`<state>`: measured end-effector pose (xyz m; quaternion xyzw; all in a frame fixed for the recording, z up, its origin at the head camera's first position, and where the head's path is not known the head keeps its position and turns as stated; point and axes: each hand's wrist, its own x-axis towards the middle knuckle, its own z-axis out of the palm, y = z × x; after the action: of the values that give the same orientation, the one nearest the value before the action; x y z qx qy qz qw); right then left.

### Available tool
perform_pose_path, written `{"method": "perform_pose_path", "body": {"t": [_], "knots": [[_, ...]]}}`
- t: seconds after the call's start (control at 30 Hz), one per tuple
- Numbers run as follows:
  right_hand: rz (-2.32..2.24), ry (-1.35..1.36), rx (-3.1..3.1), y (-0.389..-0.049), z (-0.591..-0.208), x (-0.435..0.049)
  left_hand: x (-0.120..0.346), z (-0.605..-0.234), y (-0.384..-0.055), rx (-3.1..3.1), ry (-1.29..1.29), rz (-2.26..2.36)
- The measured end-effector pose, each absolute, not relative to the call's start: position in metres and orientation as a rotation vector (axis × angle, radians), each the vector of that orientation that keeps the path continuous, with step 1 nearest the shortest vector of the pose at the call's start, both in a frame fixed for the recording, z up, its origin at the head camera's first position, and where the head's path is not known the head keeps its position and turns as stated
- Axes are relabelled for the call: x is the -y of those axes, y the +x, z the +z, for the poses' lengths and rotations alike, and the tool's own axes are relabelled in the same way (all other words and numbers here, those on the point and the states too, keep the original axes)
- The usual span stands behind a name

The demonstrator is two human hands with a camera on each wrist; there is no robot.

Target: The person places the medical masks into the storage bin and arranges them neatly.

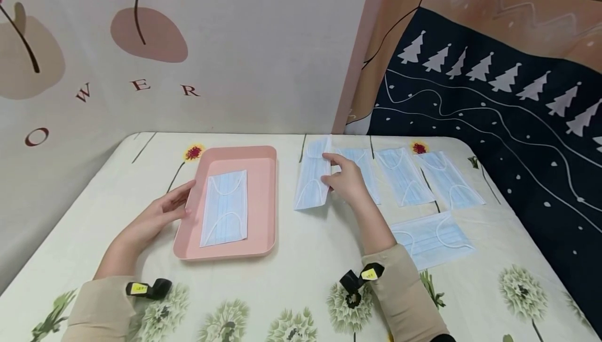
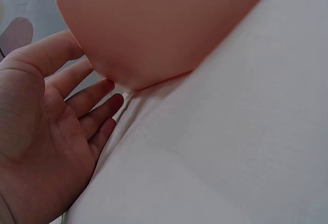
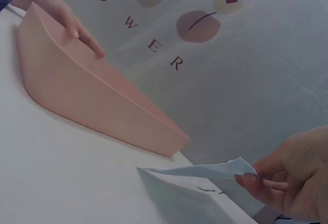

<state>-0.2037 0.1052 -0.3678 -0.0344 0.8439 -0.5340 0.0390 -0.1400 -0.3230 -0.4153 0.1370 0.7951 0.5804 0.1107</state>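
My left hand (image 1: 152, 221) holds the left rim of a shallow pink tray (image 1: 262, 201), its thumb at the rim; the left wrist view shows loosely bent fingers (image 2: 95, 98) along the outer wall. A pleated light-blue face mask (image 1: 226, 211) with white ear loops lies flat inside. Right of the tray, my right hand (image 1: 347, 177) pinches a second mask (image 1: 311, 182) by its right edge between thumb and fingers. In the right wrist view this held mask (image 3: 205, 170) appears nearly edge-on above the cloth, casting a shadow.
Several more masks lie to the right: one partly behind the right hand, a mask (image 1: 404, 174) and another mask (image 1: 449, 179) in the back row, and a sideways mask (image 1: 432, 240) near the right forearm. A flower-print cloth (image 1: 291, 279) covers the table; curtains (image 1: 263, 59) hang behind.
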Motion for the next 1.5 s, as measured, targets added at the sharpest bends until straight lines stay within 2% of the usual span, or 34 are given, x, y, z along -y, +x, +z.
{"method": "perform_pose_path", "body": {"t": [1.5], "knots": [[-2.193, -0.325, -2.293, -0.179, -0.342, -0.069, 0.322, -0.414, -0.139, -2.343, 0.406, 1.697]]}}
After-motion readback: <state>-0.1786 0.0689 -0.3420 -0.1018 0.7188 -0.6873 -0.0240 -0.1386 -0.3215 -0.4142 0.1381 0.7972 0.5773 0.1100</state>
